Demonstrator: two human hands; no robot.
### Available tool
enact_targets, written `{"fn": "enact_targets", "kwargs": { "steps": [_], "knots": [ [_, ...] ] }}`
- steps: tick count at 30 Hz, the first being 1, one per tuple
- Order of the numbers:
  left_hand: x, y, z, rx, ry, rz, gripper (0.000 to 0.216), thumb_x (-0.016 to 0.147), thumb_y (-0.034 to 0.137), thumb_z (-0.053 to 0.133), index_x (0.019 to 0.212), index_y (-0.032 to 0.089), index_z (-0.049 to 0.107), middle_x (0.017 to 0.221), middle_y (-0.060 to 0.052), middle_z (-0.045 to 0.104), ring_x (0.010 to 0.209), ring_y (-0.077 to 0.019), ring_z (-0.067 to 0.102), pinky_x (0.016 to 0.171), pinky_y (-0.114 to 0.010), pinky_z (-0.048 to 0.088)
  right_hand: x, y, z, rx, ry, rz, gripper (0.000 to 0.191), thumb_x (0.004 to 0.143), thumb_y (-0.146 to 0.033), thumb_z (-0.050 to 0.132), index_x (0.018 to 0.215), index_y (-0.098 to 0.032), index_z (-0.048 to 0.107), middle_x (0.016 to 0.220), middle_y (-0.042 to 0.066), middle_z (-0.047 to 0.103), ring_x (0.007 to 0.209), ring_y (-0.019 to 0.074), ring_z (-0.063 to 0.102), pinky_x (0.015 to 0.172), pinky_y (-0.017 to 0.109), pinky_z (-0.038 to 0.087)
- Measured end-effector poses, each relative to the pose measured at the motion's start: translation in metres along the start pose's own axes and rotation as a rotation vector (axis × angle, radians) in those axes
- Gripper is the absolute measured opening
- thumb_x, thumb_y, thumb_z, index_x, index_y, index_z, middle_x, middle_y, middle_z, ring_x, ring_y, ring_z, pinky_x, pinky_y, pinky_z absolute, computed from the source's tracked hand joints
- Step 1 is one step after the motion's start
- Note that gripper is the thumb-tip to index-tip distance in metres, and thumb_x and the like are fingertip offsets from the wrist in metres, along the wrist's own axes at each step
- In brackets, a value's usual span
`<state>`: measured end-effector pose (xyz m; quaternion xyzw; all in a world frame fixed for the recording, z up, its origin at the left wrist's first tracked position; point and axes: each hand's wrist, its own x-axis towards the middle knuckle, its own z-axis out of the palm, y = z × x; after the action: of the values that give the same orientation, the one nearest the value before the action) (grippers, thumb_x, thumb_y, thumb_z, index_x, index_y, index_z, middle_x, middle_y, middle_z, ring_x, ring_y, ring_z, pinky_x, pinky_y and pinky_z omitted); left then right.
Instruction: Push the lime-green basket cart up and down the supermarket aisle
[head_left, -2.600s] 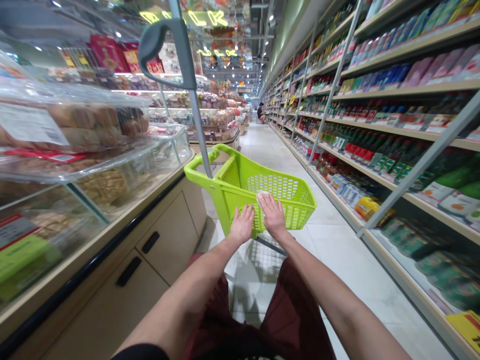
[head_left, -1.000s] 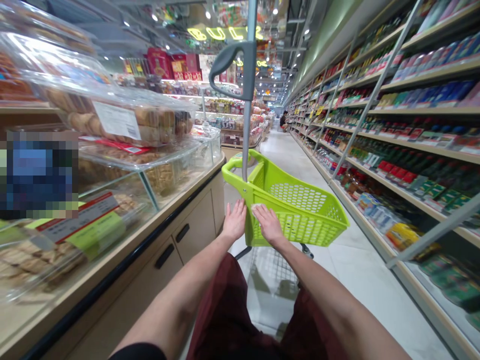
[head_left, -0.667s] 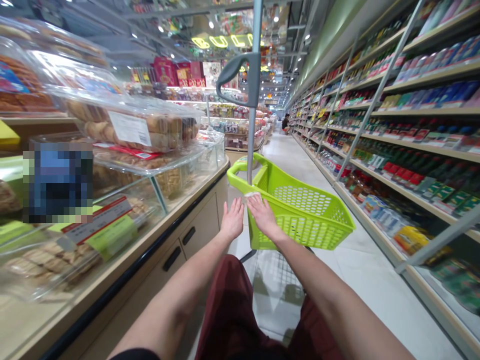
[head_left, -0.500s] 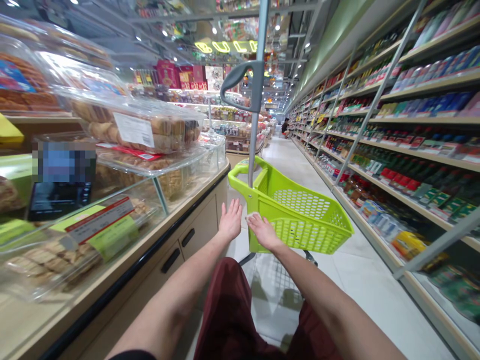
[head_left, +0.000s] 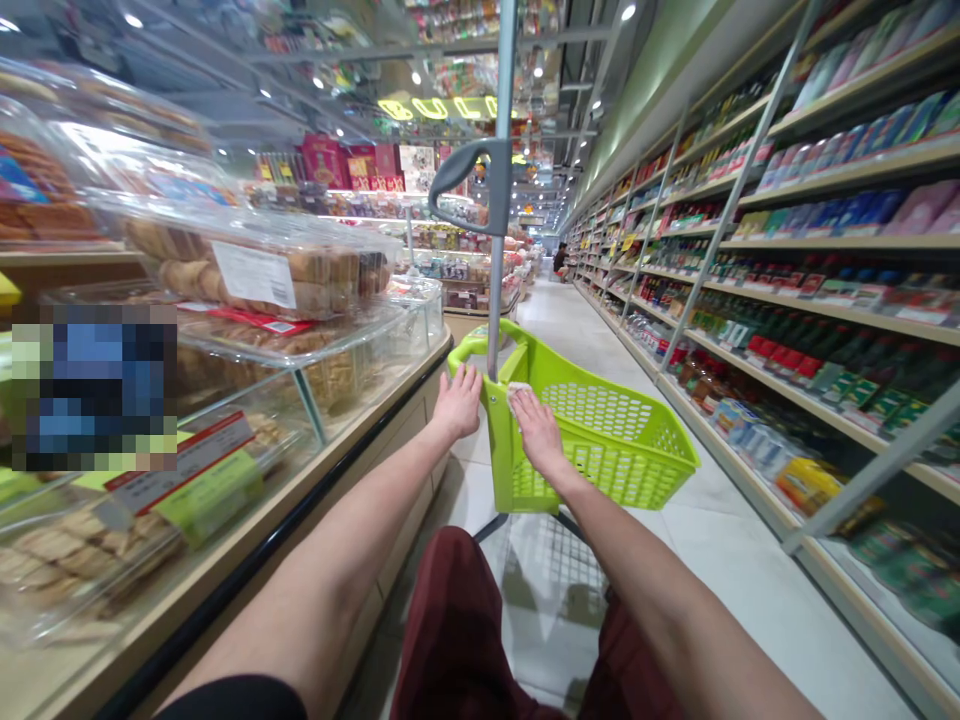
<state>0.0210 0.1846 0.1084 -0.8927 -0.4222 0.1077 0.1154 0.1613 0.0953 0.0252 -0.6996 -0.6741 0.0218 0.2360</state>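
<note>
A lime green plastic shopping trolley stands in the aisle in front of me, its grey pull handle raised on a metal pole. My left hand lies flat with fingers spread on the trolley's near left corner, beside the pole. My right hand presses a small white cloth or wipe flat against the trolley's near rim. My legs in dark red shorts show below.
A bakery counter with clear lidded boxes of pastries runs along the left. Stocked shelves of bottles and packets line the right. A tiled aisle floor leads ahead, where a person crouches far off.
The trolley has turned so its near left corner faces me. My left hand moved up onto that corner by the pole, and my right hand slid with the cloth along the rim.
</note>
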Motion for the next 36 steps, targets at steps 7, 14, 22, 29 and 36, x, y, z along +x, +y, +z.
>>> {"fn": "enact_targets", "kwargs": {
  "steps": [7, 14, 22, 29, 36],
  "knots": [
    [-0.005, 0.009, -0.008, 0.023, 0.032, 0.012, 0.076, 0.065, 0.028, 0.05, 0.134, 0.011, 0.024, 0.143, -0.014, 0.021, 0.132, -0.0303, 0.012, 0.105, -0.056, 0.007, -0.009, 0.011, -0.002, -0.013, -0.007, 0.005, 0.057, 0.082, -0.003, 0.027, 0.134, -0.024, 0.031, 0.141, 0.004, 0.026, 0.132, 0.0179, 0.018, 0.104, 0.05, 0.02],
    [-0.018, 0.029, -0.017, 0.02, 0.117, 0.048, 0.073, 0.064, 0.024, 0.052, 0.131, 0.008, 0.029, 0.138, -0.018, 0.028, 0.128, -0.0333, 0.018, 0.106, -0.053, 0.002, -0.022, 0.032, 0.0, -0.023, 0.028, 0.009, 0.063, 0.077, 0.0, 0.029, 0.135, -0.025, 0.03, 0.141, 0.003, 0.027, 0.132, 0.0189, 0.019, 0.102, 0.05, 0.023],
    [-0.023, 0.055, -0.035, 0.036, 0.193, 0.129, 0.048, 0.07, 0.022, 0.046, 0.116, 0.005, 0.046, 0.114, -0.018, 0.05, 0.113, -0.0288, 0.039, 0.108, -0.05, 0.005, -0.031, 0.071, 0.003, 0.093, 0.163, -0.02, 0.061, 0.07, 0.0, 0.034, 0.126, -0.023, 0.045, 0.134, 0.003, 0.04, 0.126, 0.0179, 0.033, 0.099, 0.041, 0.033],
    [-0.017, 0.042, -0.036, -0.163, 0.17, 0.045, 0.051, 0.076, 0.027, 0.042, 0.124, 0.014, 0.036, 0.132, -0.012, 0.039, 0.126, -0.0268, 0.027, 0.105, -0.055, 0.014, -0.019, 0.068, -0.005, 0.386, 0.323, 0.153, 0.047, 0.072, -0.01, 0.035, 0.112, -0.016, 0.058, 0.121, 0.006, 0.054, 0.115, 0.0179, 0.047, 0.098, 0.035, 0.039],
    [-0.026, 0.058, -0.042, -0.168, 0.165, 0.031, 0.046, 0.079, 0.021, 0.037, 0.125, 0.016, 0.037, 0.122, -0.012, 0.048, 0.123, -0.0256, 0.031, 0.105, -0.053, 0.016, -0.022, 0.012, -0.033, 0.493, 0.298, 0.147, 0.044, 0.076, -0.014, 0.034, 0.112, -0.013, 0.058, 0.12, 0.007, 0.054, 0.113, 0.0171, 0.049, 0.099, 0.033, 0.039]
  ]
}}
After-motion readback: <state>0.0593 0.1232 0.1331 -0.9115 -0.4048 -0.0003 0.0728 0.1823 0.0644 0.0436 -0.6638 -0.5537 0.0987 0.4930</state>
